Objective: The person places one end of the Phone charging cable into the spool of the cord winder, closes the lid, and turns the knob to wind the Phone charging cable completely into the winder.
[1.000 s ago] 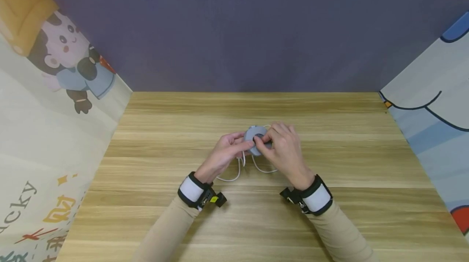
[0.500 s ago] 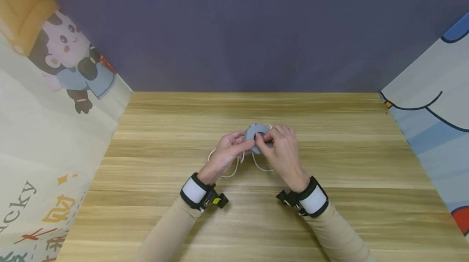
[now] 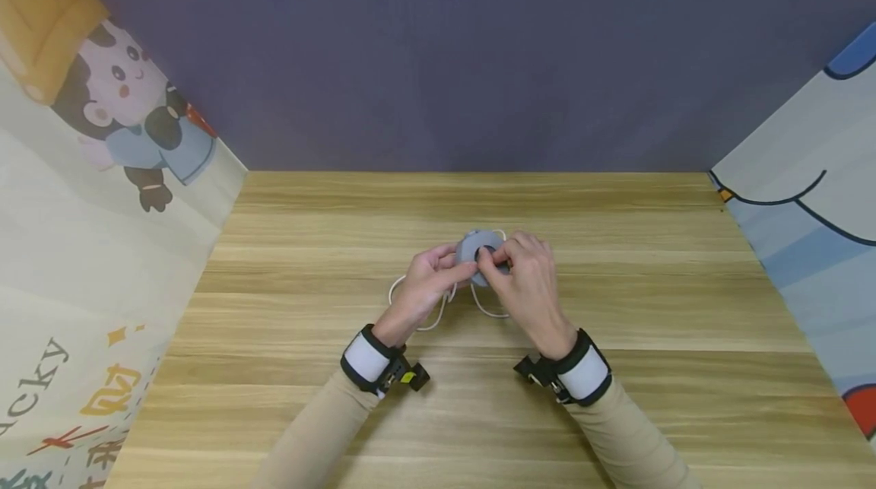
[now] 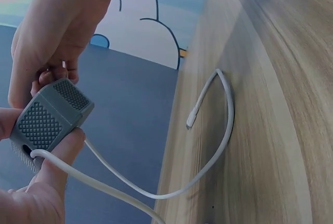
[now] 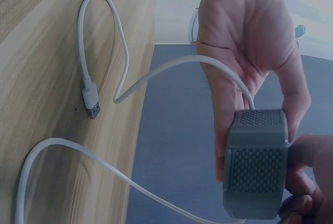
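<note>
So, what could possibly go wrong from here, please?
The thin white cable forms loose loops, so it might tangle. Its white plug with a metal tip is free and could snag. The grey textured rounded case is raised above the brown wooden table, so it may fall if the left hand or right hand slips.

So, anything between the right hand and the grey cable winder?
Nothing visible: the right hand touches the grey cable winder at its dark centre. The white USB cable leaves at the outer wall, not between them.
</note>
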